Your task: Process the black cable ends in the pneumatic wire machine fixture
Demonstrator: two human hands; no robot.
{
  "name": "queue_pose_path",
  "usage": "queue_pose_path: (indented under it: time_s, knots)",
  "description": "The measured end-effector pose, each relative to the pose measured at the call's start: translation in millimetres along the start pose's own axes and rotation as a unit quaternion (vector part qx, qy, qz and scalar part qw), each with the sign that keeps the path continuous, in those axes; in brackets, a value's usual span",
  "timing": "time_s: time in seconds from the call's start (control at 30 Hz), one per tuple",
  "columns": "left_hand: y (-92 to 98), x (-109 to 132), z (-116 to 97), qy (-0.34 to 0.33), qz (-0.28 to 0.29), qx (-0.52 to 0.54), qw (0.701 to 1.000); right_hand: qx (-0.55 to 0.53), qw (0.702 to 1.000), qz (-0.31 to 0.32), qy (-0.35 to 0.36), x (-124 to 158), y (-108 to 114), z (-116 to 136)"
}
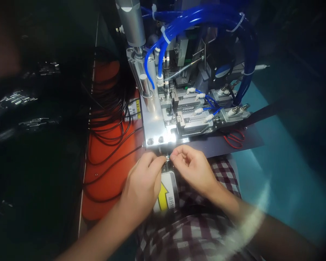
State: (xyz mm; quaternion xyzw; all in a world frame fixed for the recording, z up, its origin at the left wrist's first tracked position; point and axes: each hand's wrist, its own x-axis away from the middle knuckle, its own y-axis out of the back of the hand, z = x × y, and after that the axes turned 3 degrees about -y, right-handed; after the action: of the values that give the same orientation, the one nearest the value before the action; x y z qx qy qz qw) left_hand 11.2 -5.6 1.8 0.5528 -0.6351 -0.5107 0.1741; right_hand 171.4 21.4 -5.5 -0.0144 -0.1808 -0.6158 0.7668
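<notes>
Where both hands meet at the front edge of the metal fixture (154, 127), a small metal part (167, 158) is pinched between left hand (142, 181) and right hand (192, 168) fingertips. Judged step: seating it; next needs fine alignment. Black cables (111, 119) lie left on the orange counter (103, 181).
</notes>
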Motion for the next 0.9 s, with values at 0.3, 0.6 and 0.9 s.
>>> queue_pose_path:
  time_s: [0.3,0.6,0.9]
  knots:
    - [-1.2,2.2,1.1,0.011,0.003,0.007,1.000,-0.015,1.000,0.014,-0.019,0.3,1.1,-6.5]
    - [-0.6,1.1,0.2,0.010,0.003,0.008,1.000,-0.072,0.987,0.063,-0.131,-3.4,4.2,3.5]
    - [-0.6,1.0,0.0,0.011,-0.001,0.002,1.000,-0.001,1.000,-0.025,0.015,1.0,-4.9,-3.1]
